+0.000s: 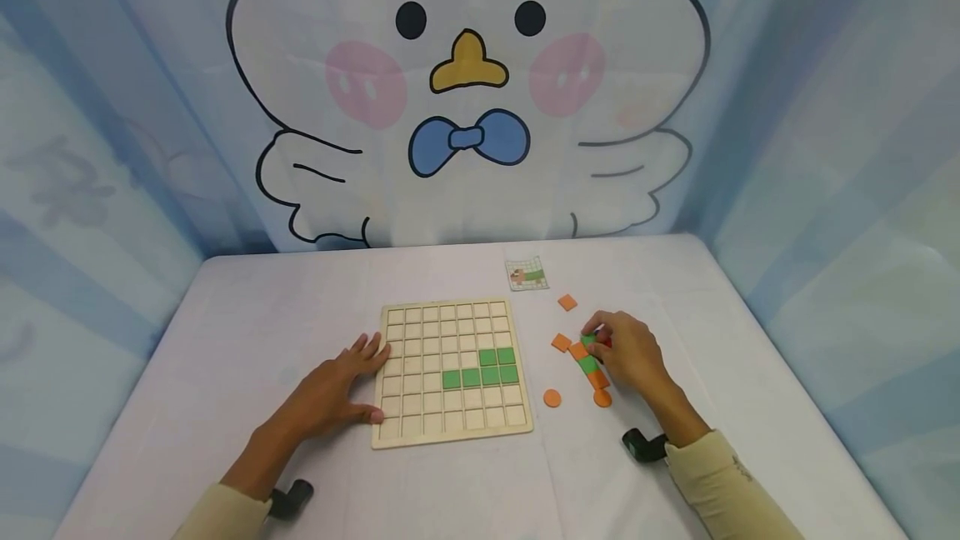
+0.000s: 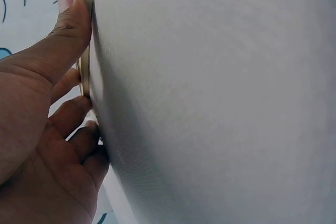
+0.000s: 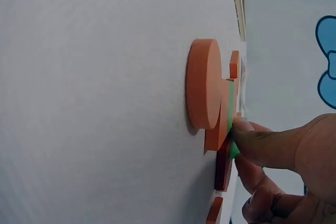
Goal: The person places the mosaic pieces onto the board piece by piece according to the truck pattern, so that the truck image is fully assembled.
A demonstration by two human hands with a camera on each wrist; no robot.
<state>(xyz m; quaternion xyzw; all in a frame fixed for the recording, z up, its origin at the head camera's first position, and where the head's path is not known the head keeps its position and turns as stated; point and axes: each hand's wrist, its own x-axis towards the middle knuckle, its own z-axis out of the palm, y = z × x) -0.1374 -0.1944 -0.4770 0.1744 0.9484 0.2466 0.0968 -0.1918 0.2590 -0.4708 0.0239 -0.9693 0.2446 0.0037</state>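
Observation:
A wooden grid board (image 1: 422, 432) lies on the table with several green squares (image 1: 489, 375) set in its cells at the right. My left hand (image 1: 330, 394) rests at the board's left edge, thumb and fingers spread; the left wrist view has the thumb along that edge. Over a small pile of orange and green pieces right of the board, my right hand (image 1: 630, 350) pinches a green square (image 1: 588, 339) between thumb and fingers. Beneath the fingers are an orange square (image 1: 578, 351) and a dark red piece (image 3: 222, 169), partly hidden. An orange disc (image 3: 202, 85) stands out close by the thumb.
A small picture card (image 1: 527, 273) with a printed grid lies behind the board. Loose orange squares (image 1: 561, 342) and another orange disc (image 1: 552, 398) lie between board and right hand. A printed curtain (image 1: 465, 207) hangs behind the white table (image 1: 300, 290).

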